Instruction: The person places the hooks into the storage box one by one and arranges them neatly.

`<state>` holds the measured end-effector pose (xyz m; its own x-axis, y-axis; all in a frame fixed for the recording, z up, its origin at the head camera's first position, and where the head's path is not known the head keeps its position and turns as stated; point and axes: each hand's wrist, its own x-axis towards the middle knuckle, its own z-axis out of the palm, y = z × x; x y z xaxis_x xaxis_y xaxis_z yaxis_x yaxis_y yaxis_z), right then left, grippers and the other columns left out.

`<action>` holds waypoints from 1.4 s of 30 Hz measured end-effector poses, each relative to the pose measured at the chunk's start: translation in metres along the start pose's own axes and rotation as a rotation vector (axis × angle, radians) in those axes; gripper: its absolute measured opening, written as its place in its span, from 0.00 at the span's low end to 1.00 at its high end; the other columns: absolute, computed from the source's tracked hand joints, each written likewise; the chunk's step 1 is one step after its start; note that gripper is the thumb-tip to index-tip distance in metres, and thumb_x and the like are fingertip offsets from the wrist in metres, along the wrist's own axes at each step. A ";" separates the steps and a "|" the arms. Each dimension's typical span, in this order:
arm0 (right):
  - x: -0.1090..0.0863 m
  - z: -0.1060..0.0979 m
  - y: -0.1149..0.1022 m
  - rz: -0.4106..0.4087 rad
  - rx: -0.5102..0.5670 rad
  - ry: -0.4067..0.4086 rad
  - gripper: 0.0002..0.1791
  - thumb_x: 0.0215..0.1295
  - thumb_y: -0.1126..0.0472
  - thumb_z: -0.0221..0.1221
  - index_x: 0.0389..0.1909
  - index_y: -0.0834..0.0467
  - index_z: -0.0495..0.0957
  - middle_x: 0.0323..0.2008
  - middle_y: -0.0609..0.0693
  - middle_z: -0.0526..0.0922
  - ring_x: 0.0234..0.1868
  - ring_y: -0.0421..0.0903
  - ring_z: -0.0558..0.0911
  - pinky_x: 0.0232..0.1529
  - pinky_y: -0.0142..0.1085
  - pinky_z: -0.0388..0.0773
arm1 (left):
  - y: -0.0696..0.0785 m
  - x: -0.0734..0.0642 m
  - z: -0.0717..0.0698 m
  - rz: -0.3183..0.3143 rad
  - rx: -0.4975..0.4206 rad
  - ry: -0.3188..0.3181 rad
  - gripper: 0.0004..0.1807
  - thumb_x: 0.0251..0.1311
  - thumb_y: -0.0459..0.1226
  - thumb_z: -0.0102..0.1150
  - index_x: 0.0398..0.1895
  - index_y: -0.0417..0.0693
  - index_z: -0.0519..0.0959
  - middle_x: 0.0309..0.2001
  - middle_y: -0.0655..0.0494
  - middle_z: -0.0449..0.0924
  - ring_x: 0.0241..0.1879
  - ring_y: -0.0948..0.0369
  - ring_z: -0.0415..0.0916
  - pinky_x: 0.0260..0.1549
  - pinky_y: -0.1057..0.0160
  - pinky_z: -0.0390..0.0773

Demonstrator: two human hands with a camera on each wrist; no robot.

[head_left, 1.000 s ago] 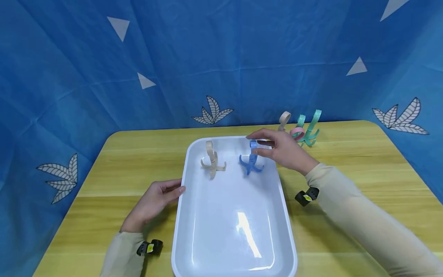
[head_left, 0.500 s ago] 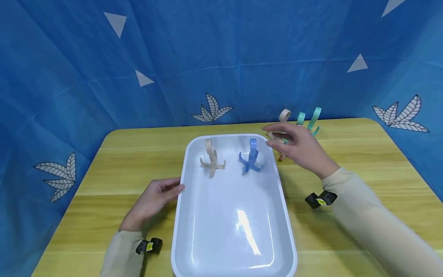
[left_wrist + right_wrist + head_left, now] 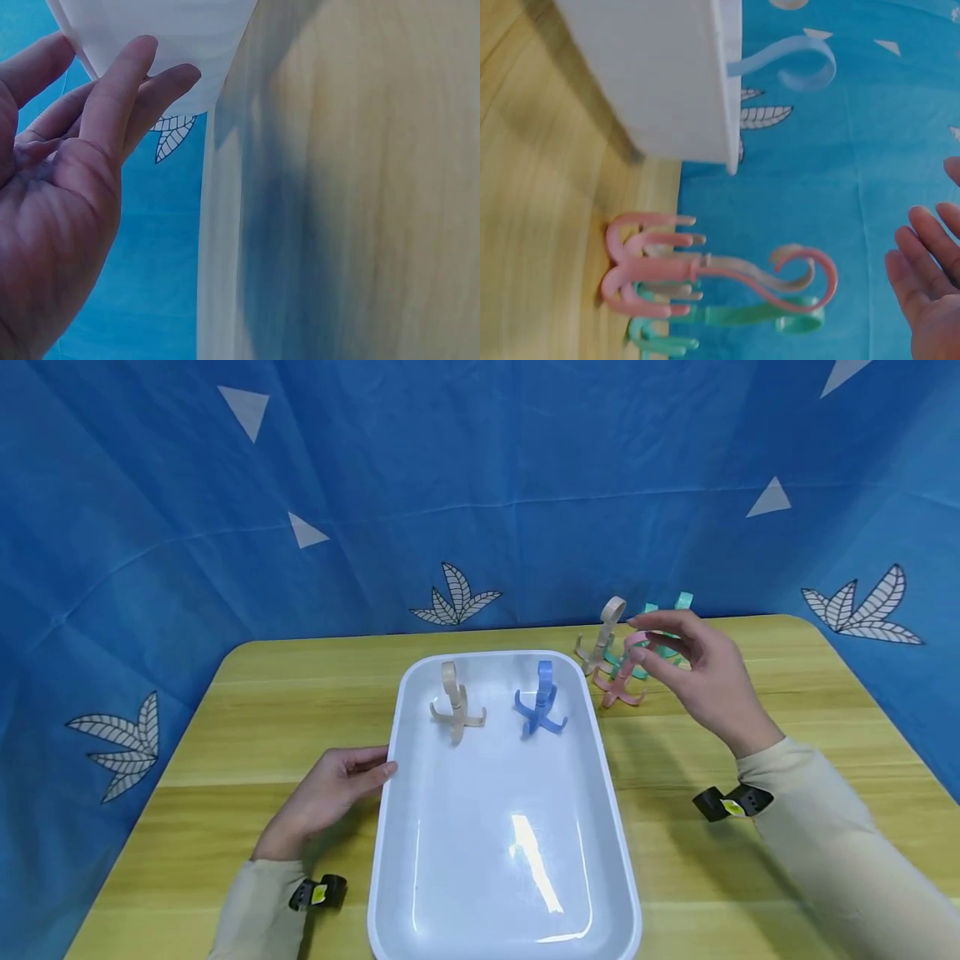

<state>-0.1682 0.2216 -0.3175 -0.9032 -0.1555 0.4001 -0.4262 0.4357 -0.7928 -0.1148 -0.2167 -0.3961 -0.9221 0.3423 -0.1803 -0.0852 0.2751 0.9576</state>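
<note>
My left hand [image 3: 330, 797] grips the left rim of a white tray [image 3: 502, 827], thumb over the edge and fingers against the outer wall. A beige four-prong hook hanger [image 3: 456, 706] and a blue one, the blue hook hanger [image 3: 542, 702], stand inside at the far end, curled hooks up. My right hand [image 3: 708, 677] hovers beyond the tray's right side, thumb and fingers spread about the top of a pink hook hanger [image 3: 618, 685]. In the right wrist view, a gap shows between the fingertips [image 3: 904, 262] and the curl of that pink hanger.
Close behind the pink hanger stand another beige hook hanger [image 3: 600, 643] and green hook hangers [image 3: 684, 602], partly hidden by my right hand. A blue cloth [image 3: 517, 502] with white prints hangs behind the wooden table [image 3: 300, 693].
My right hand has let go of the blue hook hanger, leaving it upright in the tray, and has moved right to the pink hanger. The left hand keeps its hold on the rim.
</note>
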 end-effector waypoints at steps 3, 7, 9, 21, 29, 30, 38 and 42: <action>-0.001 -0.004 0.008 0.003 -0.021 0.024 0.20 0.67 0.64 0.63 0.59 0.60 0.77 0.54 0.50 0.76 0.60 0.48 0.73 0.63 0.32 0.68 | -0.001 0.000 0.000 -0.005 -0.002 0.003 0.27 0.70 0.42 0.58 0.63 0.30 0.72 0.58 0.37 0.76 0.56 0.48 0.76 0.50 0.61 0.80; 0.000 -0.008 0.018 0.029 -0.047 0.037 0.21 0.67 0.62 0.63 0.60 0.60 0.77 0.54 0.51 0.75 0.60 0.44 0.71 0.63 0.31 0.68 | -0.001 -0.001 0.000 -0.007 0.002 0.011 0.27 0.70 0.43 0.58 0.63 0.31 0.72 0.58 0.38 0.76 0.56 0.49 0.76 0.50 0.61 0.79; 0.001 -0.010 0.022 0.041 -0.055 0.033 0.21 0.68 0.62 0.63 0.60 0.61 0.77 0.55 0.53 0.74 0.59 0.43 0.70 0.62 0.30 0.69 | -0.001 -0.001 0.000 -0.007 0.007 0.014 0.28 0.69 0.43 0.58 0.63 0.31 0.72 0.58 0.38 0.76 0.56 0.49 0.76 0.50 0.61 0.79; 0.010 -0.011 0.048 0.117 -0.132 -0.015 0.20 0.70 0.59 0.60 0.60 0.60 0.77 0.55 0.51 0.75 0.58 0.48 0.72 0.62 0.40 0.71 | 0.000 0.001 -0.001 0.000 0.067 0.013 0.26 0.69 0.44 0.58 0.62 0.33 0.74 0.57 0.40 0.78 0.53 0.50 0.78 0.48 0.61 0.81; 0.014 -0.011 0.055 0.174 -0.155 -0.032 0.19 0.72 0.56 0.58 0.59 0.60 0.77 0.51 0.52 0.77 0.52 0.45 0.76 0.49 0.24 0.76 | 0.000 0.001 -0.002 0.005 0.102 0.013 0.26 0.70 0.43 0.58 0.62 0.33 0.74 0.56 0.41 0.78 0.51 0.51 0.79 0.48 0.59 0.82; 0.014 -0.011 0.056 0.188 -0.153 -0.030 0.19 0.72 0.55 0.58 0.58 0.60 0.77 0.51 0.52 0.77 0.51 0.44 0.77 0.47 0.22 0.75 | 0.000 0.001 -0.002 0.007 0.099 0.013 0.26 0.70 0.43 0.58 0.62 0.33 0.74 0.56 0.40 0.78 0.52 0.51 0.79 0.47 0.60 0.82; 0.012 -0.011 0.061 0.189 -0.119 -0.012 0.17 0.71 0.57 0.59 0.55 0.61 0.79 0.49 0.54 0.81 0.49 0.38 0.78 0.47 0.21 0.76 | -0.001 0.002 -0.003 0.020 0.063 0.004 0.25 0.70 0.41 0.58 0.62 0.32 0.73 0.56 0.39 0.78 0.53 0.50 0.78 0.48 0.61 0.81; 0.011 -0.011 0.060 0.142 -0.104 0.012 0.14 0.71 0.61 0.59 0.54 0.61 0.80 0.48 0.52 0.80 0.50 0.38 0.77 0.49 0.21 0.75 | -0.001 0.002 -0.003 0.015 0.048 0.006 0.25 0.70 0.41 0.58 0.62 0.32 0.74 0.56 0.40 0.78 0.53 0.50 0.78 0.48 0.61 0.81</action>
<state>-0.2028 0.2555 -0.3557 -0.9529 -0.0761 0.2936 -0.2867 0.5417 -0.7902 -0.1180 -0.2191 -0.3972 -0.9254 0.3417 -0.1642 -0.0531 0.3122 0.9485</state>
